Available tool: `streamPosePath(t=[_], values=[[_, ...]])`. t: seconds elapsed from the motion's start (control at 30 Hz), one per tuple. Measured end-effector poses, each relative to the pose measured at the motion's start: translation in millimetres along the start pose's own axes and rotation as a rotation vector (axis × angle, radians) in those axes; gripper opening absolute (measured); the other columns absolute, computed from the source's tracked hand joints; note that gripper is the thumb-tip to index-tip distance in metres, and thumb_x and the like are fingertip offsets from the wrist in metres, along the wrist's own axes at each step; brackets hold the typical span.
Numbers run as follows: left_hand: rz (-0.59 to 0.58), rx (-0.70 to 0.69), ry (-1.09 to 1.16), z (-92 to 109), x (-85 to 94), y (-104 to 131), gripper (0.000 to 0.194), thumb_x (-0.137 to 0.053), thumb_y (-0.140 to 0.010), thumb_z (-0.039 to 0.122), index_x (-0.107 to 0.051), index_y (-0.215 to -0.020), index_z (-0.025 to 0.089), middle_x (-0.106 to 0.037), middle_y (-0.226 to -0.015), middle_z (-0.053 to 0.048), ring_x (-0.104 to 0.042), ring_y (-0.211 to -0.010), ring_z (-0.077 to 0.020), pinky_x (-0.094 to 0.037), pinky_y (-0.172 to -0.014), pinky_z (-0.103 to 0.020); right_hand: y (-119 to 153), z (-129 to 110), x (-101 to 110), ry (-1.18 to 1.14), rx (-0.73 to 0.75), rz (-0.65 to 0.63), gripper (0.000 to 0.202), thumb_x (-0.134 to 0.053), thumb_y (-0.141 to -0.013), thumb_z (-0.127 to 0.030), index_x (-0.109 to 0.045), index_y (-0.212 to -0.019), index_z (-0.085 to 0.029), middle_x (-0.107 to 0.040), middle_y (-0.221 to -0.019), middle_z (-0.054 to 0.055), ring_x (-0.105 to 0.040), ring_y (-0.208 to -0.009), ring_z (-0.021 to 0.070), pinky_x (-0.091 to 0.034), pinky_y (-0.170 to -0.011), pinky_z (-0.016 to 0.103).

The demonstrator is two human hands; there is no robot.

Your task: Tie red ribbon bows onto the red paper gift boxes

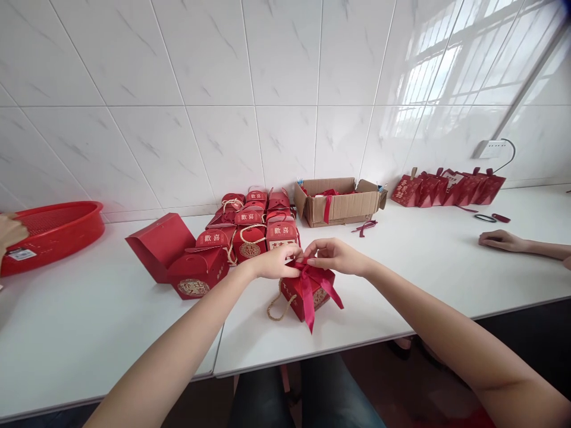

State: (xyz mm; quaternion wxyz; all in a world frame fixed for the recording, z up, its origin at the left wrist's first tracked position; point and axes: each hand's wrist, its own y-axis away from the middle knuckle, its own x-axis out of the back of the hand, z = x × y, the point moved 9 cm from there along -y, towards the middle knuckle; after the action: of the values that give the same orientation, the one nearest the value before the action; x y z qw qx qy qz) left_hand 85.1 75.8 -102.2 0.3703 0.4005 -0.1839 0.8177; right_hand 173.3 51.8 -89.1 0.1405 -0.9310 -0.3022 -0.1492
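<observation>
The crimson ribbon [308, 294] is lying across the top of the red gift box [291, 290], its tails running down toward me — my left hand [279, 263] and right hand [335, 257], about equally near, are pinching it from either side.

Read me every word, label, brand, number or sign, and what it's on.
"歡喜": several clustered red boxes.
Too small or blurred to read:
Lettering on the ribboned box
Gold box emblems
White label on the red basket
Characters on the red packets
Carton marks
</observation>
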Motion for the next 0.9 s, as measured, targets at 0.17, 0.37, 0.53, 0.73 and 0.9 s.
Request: streamPosePath(t=[0.17,0.37,0.53,0.73,0.9], values=[[0.014,-0.017,0.057,-1.6,-0.8,1.4,0.022,-0.063,-0.071,0.030,-0.061,-0.090,0.019,-0.048,-0.090,-0.002,-0.050,-0.085,-0.0180,-0.043,-0.078,-0.031,-2.8,3.7,3.6,0.063,0.007,0.029,0.027,-0.064,-0.080,-0.039,-0.063,-0.091,-0.014,-0.056,-0.067,-0.002,-0.040,-0.052,0.0067,-0.032,-0.047,0.021],[0.066,-0.033,0.181,-2.7,2.3,2.6,0.025,-0.054,-0.081,0.038,-0.060,-0.070,0.017,-0.048,-0.086,-0.002,-0.051,-0.081,-0.0166,-0.044,-0.076,-0.030,-3.3,11.9,4.4,-0.014,0.011,0.033,0.031,-0.066,-0.078,-0.042,-0.064,-0.091,-0.014,-0.055,-0.064,-0.002,-0.042,-0.053,0.0075,-0.032,-0.047,0.021],[0.112,-0.029,0.234,-2.2,4.5,2.8,0.029,-0.054,-0.081,0.041,-0.053,-0.066,0.016,-0.047,-0.078,-0.001,-0.049,-0.074,-0.0145,-0.043,-0.069,-0.027,-5.8,19.6,6.2,-0.083,0.023,0.062,0.030,-0.068,-0.077,-0.042,-0.064,-0.087,-0.013,-0.051,-0.058,-0.004,-0.040,-0.051,0.0073,-0.031,-0.047,0.022],[0.168,-0.027,0.233,1.9,5.0,2.5,0.038,-0.056,-0.080,0.047,-0.046,-0.060,0.016,-0.042,-0.075,0.000,-0.044,-0.068,-0.0125,-0.041,-0.063,-0.027,-3.6,13.4,5.2,0.005,0.015,0.022,0.032,-0.064,-0.080,-0.043,-0.064,-0.092,-0.013,-0.057,-0.069,0.000,-0.040,-0.052,0.0065,-0.032,-0.047,0.022],[0.209,-0.043,0.228,1.2,3.8,1.8,0.038,-0.057,-0.081,0.045,-0.045,-0.059,0.017,-0.043,-0.074,0.000,-0.045,-0.070,-0.0130,-0.041,-0.066,-0.028,1.1,4.9,2.8,0.180,0.048,-0.057,0.027,-0.062,-0.081,-0.034,-0.061,-0.101,-0.015,-0.047,-0.059,-0.005,-0.037,-0.050,0.0071,-0.032,-0.046,0.021]])
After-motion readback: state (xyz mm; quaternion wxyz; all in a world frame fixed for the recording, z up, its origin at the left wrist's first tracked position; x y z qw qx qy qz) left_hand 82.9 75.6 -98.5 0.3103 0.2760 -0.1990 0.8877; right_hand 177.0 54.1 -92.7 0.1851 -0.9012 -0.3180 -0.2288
